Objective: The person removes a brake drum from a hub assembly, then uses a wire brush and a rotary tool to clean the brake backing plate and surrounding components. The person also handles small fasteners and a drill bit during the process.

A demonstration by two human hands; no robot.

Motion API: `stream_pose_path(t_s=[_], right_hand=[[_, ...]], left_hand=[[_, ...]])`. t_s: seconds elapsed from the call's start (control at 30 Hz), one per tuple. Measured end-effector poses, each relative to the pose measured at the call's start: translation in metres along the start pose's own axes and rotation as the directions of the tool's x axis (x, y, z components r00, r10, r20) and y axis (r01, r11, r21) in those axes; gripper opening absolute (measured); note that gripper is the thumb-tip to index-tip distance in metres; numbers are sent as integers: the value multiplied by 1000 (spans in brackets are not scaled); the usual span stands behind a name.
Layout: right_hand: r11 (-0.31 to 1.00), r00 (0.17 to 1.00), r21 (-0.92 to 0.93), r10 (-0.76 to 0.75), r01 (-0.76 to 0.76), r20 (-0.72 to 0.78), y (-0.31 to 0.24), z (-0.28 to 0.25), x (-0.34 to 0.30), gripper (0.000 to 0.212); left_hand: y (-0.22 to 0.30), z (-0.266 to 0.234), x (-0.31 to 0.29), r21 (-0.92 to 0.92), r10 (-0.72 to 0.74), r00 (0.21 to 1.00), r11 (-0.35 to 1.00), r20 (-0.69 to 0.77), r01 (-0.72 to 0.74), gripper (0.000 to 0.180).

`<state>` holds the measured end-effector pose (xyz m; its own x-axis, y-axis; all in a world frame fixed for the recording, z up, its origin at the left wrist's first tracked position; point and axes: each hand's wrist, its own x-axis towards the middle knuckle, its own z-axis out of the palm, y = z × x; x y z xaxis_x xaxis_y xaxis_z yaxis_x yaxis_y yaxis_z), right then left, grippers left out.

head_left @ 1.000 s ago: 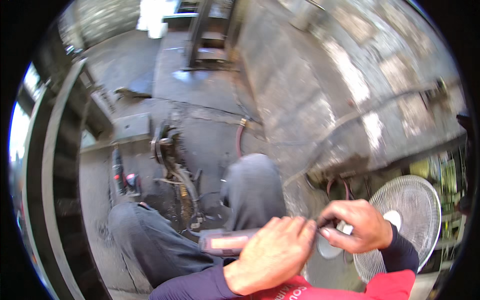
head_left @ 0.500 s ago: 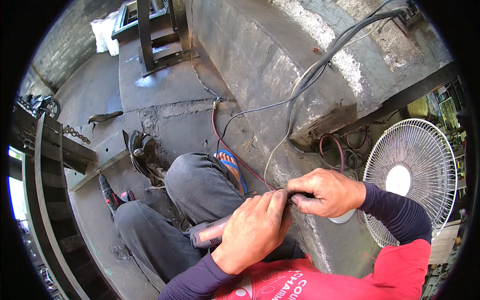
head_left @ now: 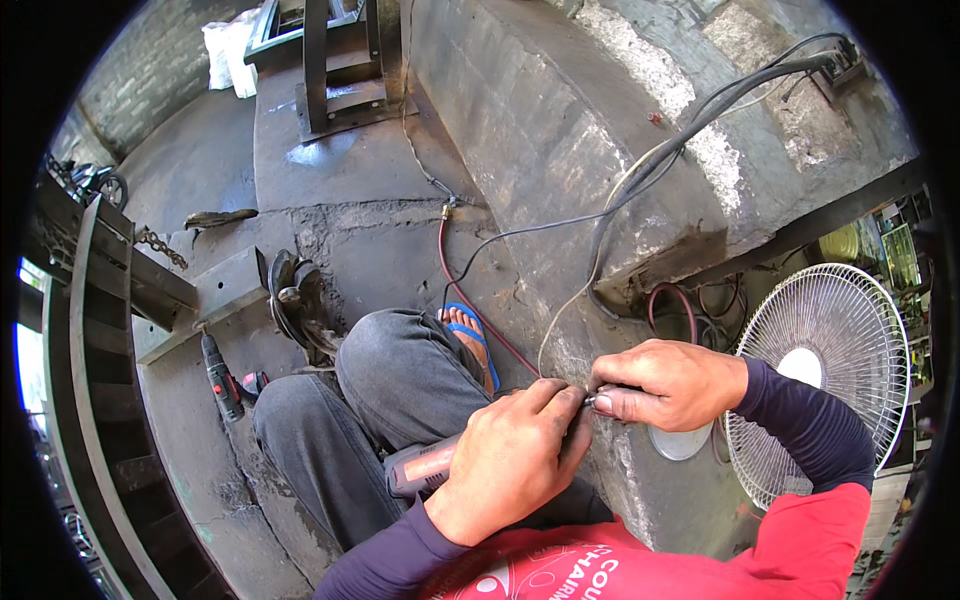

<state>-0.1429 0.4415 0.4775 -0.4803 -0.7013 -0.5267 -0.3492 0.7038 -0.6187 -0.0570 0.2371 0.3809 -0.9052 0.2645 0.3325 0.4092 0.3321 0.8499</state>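
My left hand (head_left: 515, 455) is wrapped over a grey handheld power tool (head_left: 425, 466) with a reddish-tan label, which rests across my lap. Only the tool's rear body shows; my fingers cover the rest. At its front end, my right hand (head_left: 668, 385) closes thumb against fingers on a small dark metal piece (head_left: 590, 401), touching or nearly touching my left fingertips. The piece is too small to name, and whether it sits in the tool cannot be made out.
A cordless drill (head_left: 222, 380) lies on the floor at left beside a steel beam (head_left: 215, 300). At right stands a white fan (head_left: 815, 380). Cables (head_left: 650, 170) and a red hose (head_left: 450, 265) run over the concrete ledge and floor. A blue slipper (head_left: 488, 360) is on my foot.
The scene has shifted slightly right and down in the picture. My right hand has drawn slightly away from my left, so the small metal piece shows more between the fingertips.
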Motion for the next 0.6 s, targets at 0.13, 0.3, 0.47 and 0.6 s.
stream_pose_path(t_s=[0.13,0.3,0.47,0.6], right_hand=[[996,996,-30,-81,80,-38,-1,-2,3,22],[991,990,-93,-108,99,-88,-5,0,7,18],[989,988,-100,-121,111,-100,-8,-2,7,16],[969,972,-164,-204,183,-119,-8,-5,6,19]], left_hand=[[1,-1,2,-117,-60,995,992,-79,51,23],[2,0,1,-126,-102,986,988,-135,85,22],[2,1,1,-118,-99,977,990,-187,78,22],[3,0,2,-120,-124,974,987,-192,102,22]])
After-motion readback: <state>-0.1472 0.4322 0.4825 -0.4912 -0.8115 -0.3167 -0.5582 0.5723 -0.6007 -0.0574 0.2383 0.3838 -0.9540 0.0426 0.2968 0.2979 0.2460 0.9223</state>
